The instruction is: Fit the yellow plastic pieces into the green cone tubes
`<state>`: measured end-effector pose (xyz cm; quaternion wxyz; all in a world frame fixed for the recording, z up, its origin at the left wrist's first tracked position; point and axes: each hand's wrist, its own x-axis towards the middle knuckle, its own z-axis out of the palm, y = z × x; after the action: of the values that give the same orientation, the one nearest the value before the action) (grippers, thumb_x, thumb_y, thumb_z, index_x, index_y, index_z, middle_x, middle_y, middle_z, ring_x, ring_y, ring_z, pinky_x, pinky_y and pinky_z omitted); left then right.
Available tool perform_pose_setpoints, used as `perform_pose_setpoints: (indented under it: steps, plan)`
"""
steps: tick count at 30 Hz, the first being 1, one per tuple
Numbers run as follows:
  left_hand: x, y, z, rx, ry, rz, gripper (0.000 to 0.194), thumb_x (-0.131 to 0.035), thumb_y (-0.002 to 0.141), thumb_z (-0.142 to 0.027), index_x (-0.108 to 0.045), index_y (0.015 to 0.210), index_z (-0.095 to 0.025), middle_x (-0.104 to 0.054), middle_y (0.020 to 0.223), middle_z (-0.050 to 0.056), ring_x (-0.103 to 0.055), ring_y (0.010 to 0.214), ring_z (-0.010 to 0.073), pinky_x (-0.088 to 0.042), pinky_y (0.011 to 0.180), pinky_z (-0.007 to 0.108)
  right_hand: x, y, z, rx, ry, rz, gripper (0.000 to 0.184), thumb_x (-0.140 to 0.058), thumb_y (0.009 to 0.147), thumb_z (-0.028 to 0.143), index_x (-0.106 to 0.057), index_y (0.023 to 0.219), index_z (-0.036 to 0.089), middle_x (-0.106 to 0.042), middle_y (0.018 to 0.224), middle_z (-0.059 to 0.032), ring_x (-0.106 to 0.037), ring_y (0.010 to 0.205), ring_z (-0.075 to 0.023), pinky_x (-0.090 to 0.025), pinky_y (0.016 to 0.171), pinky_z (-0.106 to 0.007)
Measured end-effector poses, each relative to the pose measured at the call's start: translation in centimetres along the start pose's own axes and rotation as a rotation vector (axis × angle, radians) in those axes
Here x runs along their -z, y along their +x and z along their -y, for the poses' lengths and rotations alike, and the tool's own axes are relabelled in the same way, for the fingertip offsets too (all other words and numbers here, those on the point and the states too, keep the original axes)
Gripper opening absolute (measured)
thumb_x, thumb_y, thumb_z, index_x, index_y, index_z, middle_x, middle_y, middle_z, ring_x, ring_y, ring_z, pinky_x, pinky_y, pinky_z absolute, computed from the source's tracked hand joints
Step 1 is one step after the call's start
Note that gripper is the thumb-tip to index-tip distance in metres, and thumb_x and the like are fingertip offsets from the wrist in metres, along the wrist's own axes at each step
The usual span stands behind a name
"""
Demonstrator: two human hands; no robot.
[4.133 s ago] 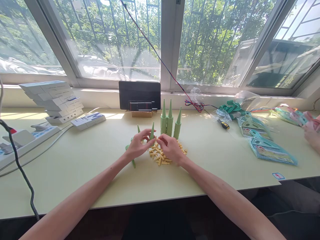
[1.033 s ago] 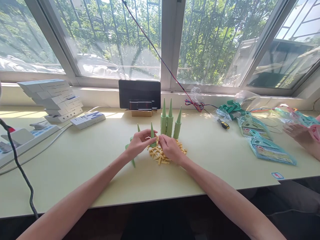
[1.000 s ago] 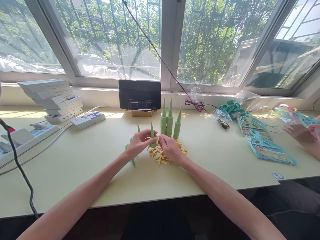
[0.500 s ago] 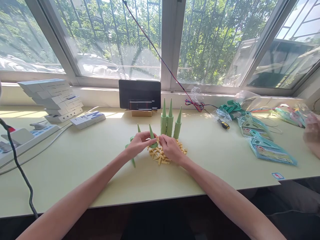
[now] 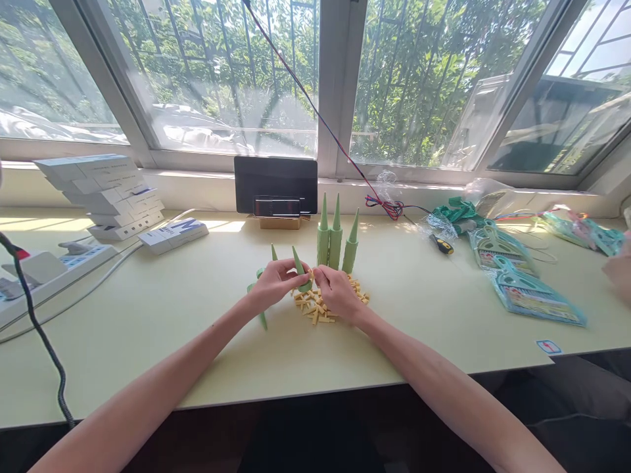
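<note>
My left hand (image 5: 272, 284) is closed around a green cone-shaped piece (image 5: 298, 260), its tip leaning slightly left. Fingers of my right hand (image 5: 337, 289) pinch a small yellow piece (image 5: 311, 272) against the cone's side; most of it is hidden by the fingertips. Under both hands lies a pile of small yellow pieces (image 5: 315, 307), several of them T-shaped. Just behind the pile stand three green towers (image 5: 335, 246) with pointed tops. More green cone pieces (image 5: 263, 320) lie or stand to the left, partly covered by my left hand.
A black tablet (image 5: 276, 177) with a phone (image 5: 277, 207) before it stands at the window. White boxes (image 5: 106, 190) and a power strip (image 5: 73, 269) are left. Right are a yellow-black tool (image 5: 441, 245), bagged dustpan sets (image 5: 535, 292) and another person's hand (image 5: 618, 272).
The green cone in my left hand has tilted further left. My right hand stays at its side with the yellow piece. The other person's hand has drawn back to the right edge.
</note>
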<state>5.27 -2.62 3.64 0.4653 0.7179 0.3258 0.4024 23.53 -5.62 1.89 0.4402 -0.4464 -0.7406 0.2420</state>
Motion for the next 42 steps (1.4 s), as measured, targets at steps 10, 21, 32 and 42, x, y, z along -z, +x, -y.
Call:
perform_pose_setpoints:
  steps: [10, 21, 32, 42]
  plan:
    - [-0.22, -0.10, 0.14, -0.074, 0.042, -0.033, 0.026, -0.075, 0.079, -0.036, -0.072, 0.095, -0.016, -0.072, 0.091, 0.008, -0.068, 0.082, 0.0203, -0.057, 0.077, 0.033, 0.01, 0.01, 0.18, -0.012, 0.035, -0.006, 0.040, -0.031, 0.100, 0.043, -0.032, 0.067, 0.021, -0.036, 0.059, 0.0039, -0.030, 0.055, -0.0114, -0.021, 0.054, -0.027]
    - [-0.53, -0.22, 0.31, -0.226, 0.262, -0.082, 0.018, -0.068, 0.085, -0.034, -0.070, 0.094, -0.018, -0.069, 0.088, 0.006, -0.065, 0.084, 0.0194, -0.055, 0.081, 0.035, 0.07, 0.25, 0.27, -0.099, 0.139, 0.014, 0.042, -0.035, 0.098, 0.044, -0.030, 0.062, 0.021, -0.034, 0.057, 0.0033, -0.030, 0.055, -0.0118, -0.022, 0.053, -0.028]
    - [-0.85, -0.33, -0.05, -0.427, 0.481, -0.120, 0.008, -0.066, 0.087, -0.025, -0.066, 0.082, -0.019, -0.064, 0.077, 0.004, -0.057, 0.076, 0.0173, -0.050, 0.070, 0.031, 0.04, 0.32, 0.10, -0.136, 0.238, 0.039, 0.043, -0.036, 0.097, 0.046, -0.028, 0.062, 0.021, -0.028, 0.056, 0.0045, -0.025, 0.052, -0.0103, -0.020, 0.049, -0.027]
    - [-0.89, -0.06, 0.19, -0.522, 0.450, -0.160, 0.009, -0.068, 0.087, -0.023, -0.073, 0.094, -0.021, -0.073, 0.091, 0.005, -0.065, 0.090, 0.0192, -0.055, 0.081, 0.034, -0.06, 0.14, 0.48, -0.066, 0.104, -0.119, 0.042, -0.038, 0.097, 0.043, -0.035, 0.062, 0.020, -0.037, 0.055, 0.0041, -0.032, 0.053, -0.0106, -0.024, 0.052, -0.026]
